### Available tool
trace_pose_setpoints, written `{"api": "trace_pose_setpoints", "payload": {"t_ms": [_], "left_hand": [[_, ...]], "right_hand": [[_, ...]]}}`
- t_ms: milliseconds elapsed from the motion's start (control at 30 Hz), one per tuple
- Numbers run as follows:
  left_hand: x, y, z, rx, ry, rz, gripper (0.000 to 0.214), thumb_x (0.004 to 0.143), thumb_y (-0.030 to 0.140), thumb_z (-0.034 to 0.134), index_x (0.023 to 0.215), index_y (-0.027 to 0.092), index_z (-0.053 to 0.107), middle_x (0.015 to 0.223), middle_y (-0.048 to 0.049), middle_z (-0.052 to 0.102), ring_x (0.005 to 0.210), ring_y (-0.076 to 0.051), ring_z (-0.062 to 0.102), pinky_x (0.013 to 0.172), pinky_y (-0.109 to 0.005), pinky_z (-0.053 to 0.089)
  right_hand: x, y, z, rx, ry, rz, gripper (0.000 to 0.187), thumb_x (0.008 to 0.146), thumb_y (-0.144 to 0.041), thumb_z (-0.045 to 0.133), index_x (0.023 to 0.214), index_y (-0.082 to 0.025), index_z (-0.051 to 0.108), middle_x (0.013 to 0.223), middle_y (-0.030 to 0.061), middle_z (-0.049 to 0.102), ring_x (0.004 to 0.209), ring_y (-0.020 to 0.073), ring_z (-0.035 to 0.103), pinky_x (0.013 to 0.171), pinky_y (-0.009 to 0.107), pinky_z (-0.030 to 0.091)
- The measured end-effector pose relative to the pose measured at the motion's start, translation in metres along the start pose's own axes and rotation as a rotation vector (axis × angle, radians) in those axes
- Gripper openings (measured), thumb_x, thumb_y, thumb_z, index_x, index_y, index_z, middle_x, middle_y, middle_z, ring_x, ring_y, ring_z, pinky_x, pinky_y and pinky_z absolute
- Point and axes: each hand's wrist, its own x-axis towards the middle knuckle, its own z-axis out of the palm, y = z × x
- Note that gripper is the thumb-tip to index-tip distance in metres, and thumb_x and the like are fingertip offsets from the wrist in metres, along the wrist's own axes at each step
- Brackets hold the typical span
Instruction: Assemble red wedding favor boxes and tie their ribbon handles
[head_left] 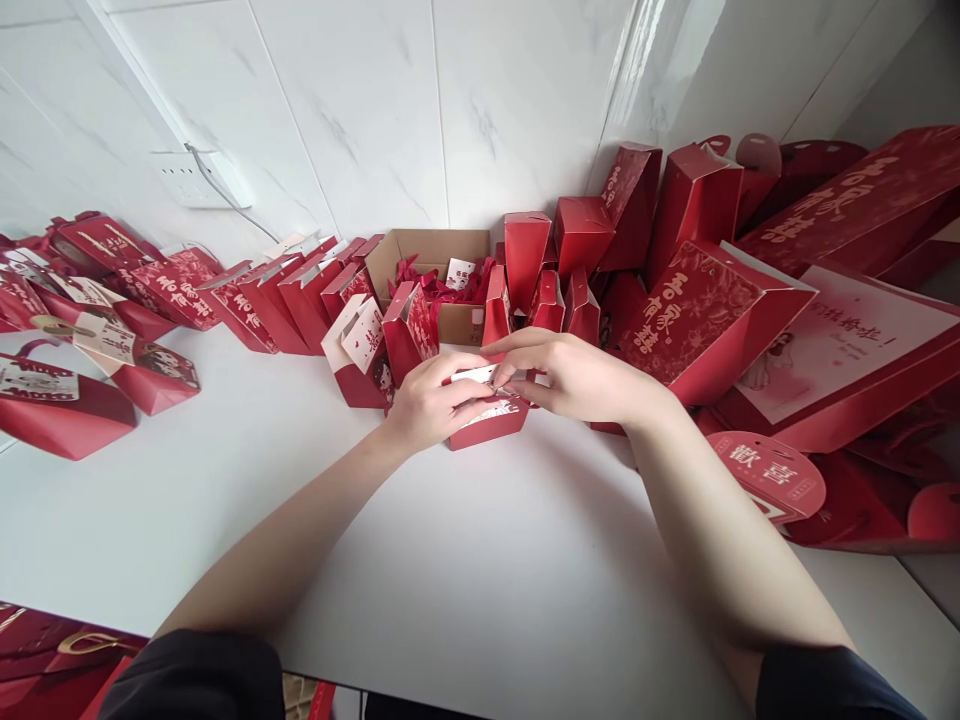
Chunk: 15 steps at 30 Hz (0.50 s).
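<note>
A small red gift box (487,433) with a white printed flap stands upright on the white table, between my two hands. My left hand (429,402) is closed on the box's left side and upper edge, its thumb along the front. From the right, my right hand (577,375) pinches at the top of the same box, fingertips close to those of the left. The fingers cover much of the box's upper part, and any small piece between them cannot be made out. Just left of the box stands another red box with a cream printed flap (364,335).
A brown cardboard carton (431,245) with dark red ribbons and a tag stands behind the hands. Red gift boxes (277,300) line the wall on the left. Larger red boxes (697,320) crowd the right side. A wall socket (199,180) has a grey cable.
</note>
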Motion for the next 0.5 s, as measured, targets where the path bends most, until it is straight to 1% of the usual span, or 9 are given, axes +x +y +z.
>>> {"api": "trace_pose_setpoints", "payload": {"t_ms": [100, 267, 333, 433, 500], "left_hand": [[-0.0001, 0.0004, -0.0002, -0.003, 0.005, 0.009, 0.011, 0.077, 0.02, 0.077, 0.087, 0.02, 0.071, 0.099, -0.0058, 0.067, 0.088, -0.016, 0.067, 0.077, -0.029, 0.058], [0.0002, 0.0013, -0.0005, 0.003, -0.003, -0.036, 0.006, 0.079, 0.025, 0.076, 0.081, 0.021, 0.071, 0.098, -0.0056, 0.068, 0.086, -0.016, 0.067, 0.076, -0.029, 0.058], [0.0009, 0.0018, -0.0009, 0.005, -0.007, -0.05, 0.007, 0.08, 0.026, 0.075, 0.08, 0.021, 0.071, 0.096, -0.0054, 0.068, 0.085, -0.016, 0.067, 0.075, -0.029, 0.058], [0.0026, 0.0026, -0.0026, -0.008, -0.019, -0.056, 0.013, 0.079, 0.027, 0.076, 0.074, 0.019, 0.067, 0.095, -0.0064, 0.068, 0.085, -0.017, 0.067, 0.074, -0.029, 0.057], [0.0035, 0.0033, -0.0044, -0.039, -0.04, -0.076, 0.014, 0.078, 0.025, 0.076, 0.073, 0.018, 0.065, 0.098, -0.008, 0.068, 0.088, -0.017, 0.067, 0.076, -0.03, 0.057]], "right_hand": [[-0.0028, -0.0025, -0.0052, 0.011, -0.001, 0.036, 0.021, 0.089, -0.01, 0.054, 0.096, -0.022, 0.07, 0.116, 0.0064, 0.068, 0.105, 0.0217, 0.065, 0.088, 0.036, 0.053], [-0.0015, -0.0072, -0.0049, 0.024, -0.058, 0.05, 0.011, 0.087, -0.022, 0.063, 0.094, -0.021, 0.071, 0.108, 0.0061, 0.07, 0.097, 0.0226, 0.065, 0.084, 0.038, 0.053], [-0.0008, -0.006, -0.0024, 0.028, -0.069, 0.036, 0.01, 0.087, -0.02, 0.063, 0.092, -0.022, 0.071, 0.108, 0.0058, 0.07, 0.097, 0.0223, 0.065, 0.083, 0.037, 0.052], [0.0, -0.0029, 0.0013, 0.007, -0.047, 0.038, 0.015, 0.088, -0.012, 0.057, 0.091, -0.021, 0.07, 0.109, 0.007, 0.069, 0.098, 0.0221, 0.064, 0.082, 0.036, 0.052], [0.0008, -0.0017, 0.0027, -0.009, -0.029, 0.045, 0.015, 0.09, -0.012, 0.055, 0.09, -0.02, 0.068, 0.108, 0.0079, 0.068, 0.098, 0.0224, 0.063, 0.082, 0.036, 0.052]]}}
